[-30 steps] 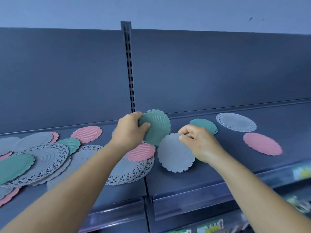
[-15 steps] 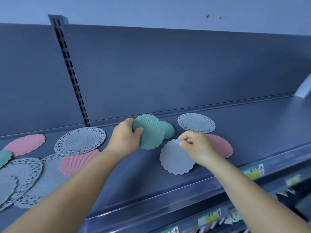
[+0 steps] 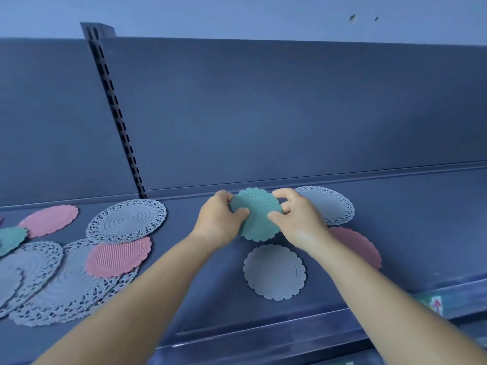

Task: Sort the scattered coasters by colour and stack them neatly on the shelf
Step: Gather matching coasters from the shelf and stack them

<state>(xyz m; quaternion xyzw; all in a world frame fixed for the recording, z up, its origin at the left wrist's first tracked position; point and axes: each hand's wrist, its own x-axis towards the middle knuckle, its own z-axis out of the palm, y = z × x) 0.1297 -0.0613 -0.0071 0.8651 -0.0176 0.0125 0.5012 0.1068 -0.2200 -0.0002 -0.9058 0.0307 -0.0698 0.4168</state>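
My left hand and my right hand both pinch a green scalloped coaster near the back of the dark shelf. A small grey scalloped coaster lies flat just below it, free of my hands. Behind my right hand lies a grey lace coaster, and a pink coaster shows to the right of my right wrist. Whether another green coaster lies under the held one is hidden.
On the left lies a heap of grey lace coasters with a pink ribbed one on top, a grey spiral lace coaster, a pink one and a green one. A slotted upright divides the back panel.
My right hand let go of the small grey coaster, which now lies on the shelf, and moved up to grip the green coaster alongside my left hand. The green coaster shifted right.
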